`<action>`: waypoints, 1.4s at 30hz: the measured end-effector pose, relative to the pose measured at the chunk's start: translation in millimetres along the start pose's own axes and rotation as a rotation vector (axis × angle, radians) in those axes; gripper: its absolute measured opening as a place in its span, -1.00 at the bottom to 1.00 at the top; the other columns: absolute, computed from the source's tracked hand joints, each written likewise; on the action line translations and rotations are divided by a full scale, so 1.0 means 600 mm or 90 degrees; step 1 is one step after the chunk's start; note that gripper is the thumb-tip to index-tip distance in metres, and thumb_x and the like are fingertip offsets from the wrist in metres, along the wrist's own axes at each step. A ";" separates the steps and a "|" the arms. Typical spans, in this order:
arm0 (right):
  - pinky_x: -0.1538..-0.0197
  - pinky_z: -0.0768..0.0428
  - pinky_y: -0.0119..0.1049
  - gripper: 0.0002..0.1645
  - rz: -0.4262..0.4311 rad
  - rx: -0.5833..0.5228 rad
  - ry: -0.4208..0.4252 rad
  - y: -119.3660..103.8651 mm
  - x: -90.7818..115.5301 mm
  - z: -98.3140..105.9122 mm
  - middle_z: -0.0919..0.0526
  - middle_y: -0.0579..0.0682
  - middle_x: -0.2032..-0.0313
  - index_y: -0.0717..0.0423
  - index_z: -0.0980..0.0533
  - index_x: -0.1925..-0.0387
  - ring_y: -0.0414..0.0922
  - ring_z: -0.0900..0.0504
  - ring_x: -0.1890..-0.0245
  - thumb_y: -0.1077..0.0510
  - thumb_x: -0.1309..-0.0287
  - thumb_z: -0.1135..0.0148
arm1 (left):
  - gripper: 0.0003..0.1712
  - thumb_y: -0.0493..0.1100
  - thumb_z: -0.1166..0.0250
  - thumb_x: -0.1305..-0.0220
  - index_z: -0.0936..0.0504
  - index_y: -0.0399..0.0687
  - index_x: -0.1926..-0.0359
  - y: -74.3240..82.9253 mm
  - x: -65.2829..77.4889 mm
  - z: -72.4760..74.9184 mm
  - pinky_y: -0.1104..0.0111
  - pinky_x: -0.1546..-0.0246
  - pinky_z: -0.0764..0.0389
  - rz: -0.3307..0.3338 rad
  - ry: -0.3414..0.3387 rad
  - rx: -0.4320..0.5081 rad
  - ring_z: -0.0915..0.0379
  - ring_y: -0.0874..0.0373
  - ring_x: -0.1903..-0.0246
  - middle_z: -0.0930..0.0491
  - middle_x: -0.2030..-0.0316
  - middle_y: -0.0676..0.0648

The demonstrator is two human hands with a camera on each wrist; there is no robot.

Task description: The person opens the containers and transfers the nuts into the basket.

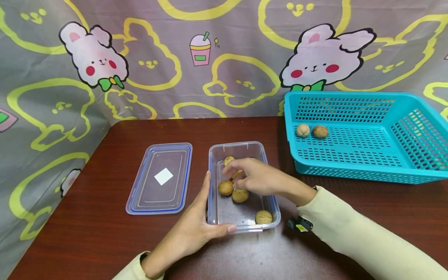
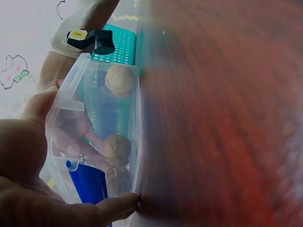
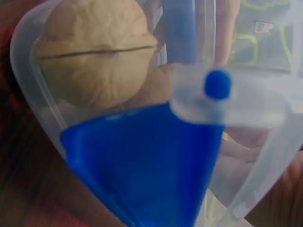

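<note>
A clear plastic container (image 1: pixel 274 208) with several walnuts in it stands on the table. My left hand (image 1: pixel 190 229) grips its near left corner, thumb on the front rim and fingers along the left wall. Inside, my right hand (image 1: pixel 257 177) reaches down with curled fingers around a walnut (image 1: pixel 237 174) that they partly hide. Close below that hand lie a round walnut (image 1: pixel 225 188) and another walnut (image 1: pixel 240 196). One walnut (image 1: pixel 263 217) sits in the near right corner. In the right wrist view, a blue side latch (image 3: pixel 142 161) fills the foreground before a walnut (image 3: pixel 94 52).
A clear lid (image 1: pixel 159 155) with a blue seal and a white square label lies left of the container. To the right stands a turquoise basket (image 1: pixel 350 171) holding a pale walnut (image 1: pixel 302 130) and a browner walnut (image 1: pixel 320 132). A patterned cloth (image 1: pixel 147 70) hangs behind the table.
</note>
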State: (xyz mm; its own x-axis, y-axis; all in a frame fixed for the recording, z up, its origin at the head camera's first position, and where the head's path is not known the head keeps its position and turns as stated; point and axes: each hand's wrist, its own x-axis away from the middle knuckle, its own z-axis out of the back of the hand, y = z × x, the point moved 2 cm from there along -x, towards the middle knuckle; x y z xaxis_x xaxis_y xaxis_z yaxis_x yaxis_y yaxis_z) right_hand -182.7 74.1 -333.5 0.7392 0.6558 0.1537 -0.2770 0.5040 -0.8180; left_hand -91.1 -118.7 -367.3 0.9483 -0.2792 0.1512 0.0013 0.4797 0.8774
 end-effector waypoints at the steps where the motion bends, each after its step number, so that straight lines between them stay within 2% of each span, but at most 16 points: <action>1: -0.18 -0.71 -0.07 -0.53 0.002 -0.002 -0.003 0.000 -0.001 -0.001 -0.70 0.15 -0.09 0.26 -0.58 -0.20 0.04 -0.73 -0.06 0.40 -0.23 -0.21 | 0.62 0.06 -0.69 0.00 0.40 0.19 -0.70 0.000 0.000 0.000 -0.23 -0.57 -0.05 -0.001 0.000 0.000 0.01 -0.18 -0.60 0.18 -0.69 -0.17; 7: -0.19 -0.70 -0.08 -0.52 0.006 0.022 -0.005 -0.004 -0.010 -0.011 -0.70 0.15 -0.07 0.27 -0.58 -0.20 0.03 -0.70 -0.08 0.43 -0.23 -0.23 | 0.61 0.05 -0.69 0.00 0.39 0.17 -0.71 -0.001 -0.001 0.000 -0.20 -0.58 -0.04 -0.001 -0.001 0.005 0.01 -0.16 -0.61 0.20 -0.69 -0.16; 17: -0.18 -0.64 -0.06 -0.54 0.020 0.077 -0.010 -0.017 -0.022 -0.024 -0.72 0.04 0.08 0.25 -0.62 -0.11 -0.06 -0.63 0.02 0.45 -0.14 -0.31 | 0.61 0.05 -0.69 0.00 0.38 0.17 -0.71 -0.001 -0.001 0.000 -0.18 -0.59 -0.03 -0.001 0.004 0.001 0.02 -0.14 -0.61 0.16 -0.69 -0.16; 26: -0.24 -0.64 -0.04 -0.52 -0.005 0.122 -0.006 -0.026 -0.031 -0.034 -0.75 0.05 0.02 0.19 -0.63 -0.13 -0.10 -0.65 -0.01 0.43 -0.15 -0.35 | 0.60 0.06 -0.69 0.00 0.37 0.18 -0.71 -0.001 0.000 0.000 -0.18 -0.59 -0.04 -0.003 0.004 -0.006 0.01 -0.15 -0.61 0.16 -0.68 -0.17; 34: -0.17 -0.65 -0.10 -0.52 -0.001 0.153 0.009 -0.025 -0.035 -0.040 -0.76 0.01 0.10 0.17 -0.65 -0.07 -0.14 -0.63 0.09 0.39 -0.06 -0.43 | 0.60 0.06 -0.69 -0.01 0.38 0.18 -0.71 0.001 0.000 0.000 -0.20 -0.59 -0.03 -0.001 0.004 -0.016 0.03 -0.18 -0.61 0.16 -0.68 -0.18; 42: 0.09 -0.61 -0.29 -0.68 -0.006 0.168 -0.002 -0.021 -0.036 -0.044 -0.76 -0.12 0.29 0.11 -0.72 0.09 -0.23 -0.56 0.29 0.34 -0.07 -0.48 | 0.60 0.06 -0.69 -0.02 0.38 0.17 -0.71 -0.001 -0.002 -0.001 -0.17 -0.60 -0.01 0.000 0.001 -0.010 0.04 -0.16 -0.62 0.18 -0.68 -0.18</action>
State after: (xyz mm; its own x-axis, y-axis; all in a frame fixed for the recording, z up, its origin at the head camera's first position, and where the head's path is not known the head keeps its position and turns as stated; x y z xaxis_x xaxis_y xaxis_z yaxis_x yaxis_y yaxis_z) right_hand -179.1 38.7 -341.0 0.7404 0.6523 0.1621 -0.4218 0.6387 -0.6435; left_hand -91.9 -118.4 -368.1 0.9486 -0.2781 0.1512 0.0057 0.4928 0.8701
